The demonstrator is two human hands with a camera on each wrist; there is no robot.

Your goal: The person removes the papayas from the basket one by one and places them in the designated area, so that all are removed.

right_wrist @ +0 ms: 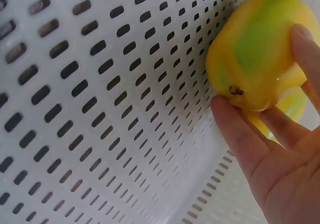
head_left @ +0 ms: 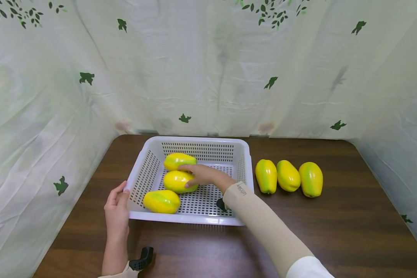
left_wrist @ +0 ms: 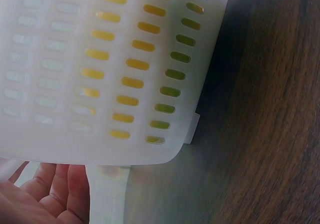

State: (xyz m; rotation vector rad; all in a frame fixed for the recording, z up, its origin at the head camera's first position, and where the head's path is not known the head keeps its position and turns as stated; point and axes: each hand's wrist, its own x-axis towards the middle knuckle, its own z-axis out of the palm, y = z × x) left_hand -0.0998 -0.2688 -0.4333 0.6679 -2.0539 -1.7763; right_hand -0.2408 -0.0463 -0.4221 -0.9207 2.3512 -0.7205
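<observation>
A white plastic basket point(head_left: 208, 221) with slotted walls holds three yellow-green papayas in a column on its left side. My left hand point(head_left: 117, 204) grips the basket's left rim, thumb on top; in the left wrist view its curled fingers point(left_wrist: 75, 189) show at the rim. Inside the basket, my right hand point(head_left: 205, 175) holds the middle papaya point(head_left: 177, 181), thumb on one side and fingers on the other. The right wrist view shows this papaya point(right_wrist: 255, 49) close to the slotted floor. Behind it lies the far papaya point(head_left: 175, 160), and nearer me the front papaya point(head_left: 161, 201).
Three more papayas stand in a row right of the basket: one beside its wall point(head_left: 266, 176), a middle one point(head_left: 288, 176) and a right one point(head_left: 311, 179). All is on a dark wooden table point(head_left: 351, 231). A leaf-printed curtain point(head_left: 208, 77) hangs behind and at both sides.
</observation>
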